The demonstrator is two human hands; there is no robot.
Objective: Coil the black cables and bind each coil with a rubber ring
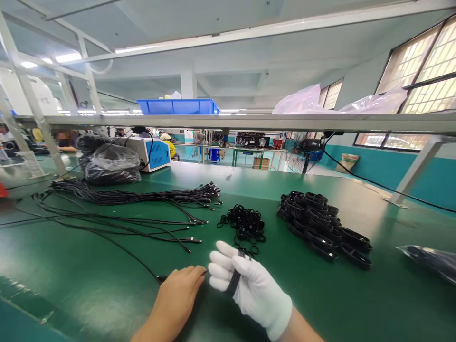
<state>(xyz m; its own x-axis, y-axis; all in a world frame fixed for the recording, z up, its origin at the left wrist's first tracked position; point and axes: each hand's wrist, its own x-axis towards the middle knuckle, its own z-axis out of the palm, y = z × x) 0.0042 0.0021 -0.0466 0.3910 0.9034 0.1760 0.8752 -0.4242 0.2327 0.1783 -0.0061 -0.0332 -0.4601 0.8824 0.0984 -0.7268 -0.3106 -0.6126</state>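
My bare left hand point(178, 295) is closed low over the green tabletop, its fingers curled round a black cable point(140, 262). A dark connector of that cable shows at the hand's left side, and a small dark tip shows by the fingertips. Close beside it, my right hand point(251, 287), in a white glove, grips a coiled black cable point(234, 283) across palm and fingers. Just beyond the glove lies a heap of small black rings point(245, 221). What the left fingers press on is partly hidden.
Long black cables point(142, 195) lie in a bundle at the left. Several coiled cables point(309, 218) are piled at the right, near a plastic-bagged item point(432, 261). Behind stand a blue-and-white machine point(156, 154) and a black-filled bag point(113, 166). A shelf point(249, 122) spans above, carrying a blue tray point(178, 107).
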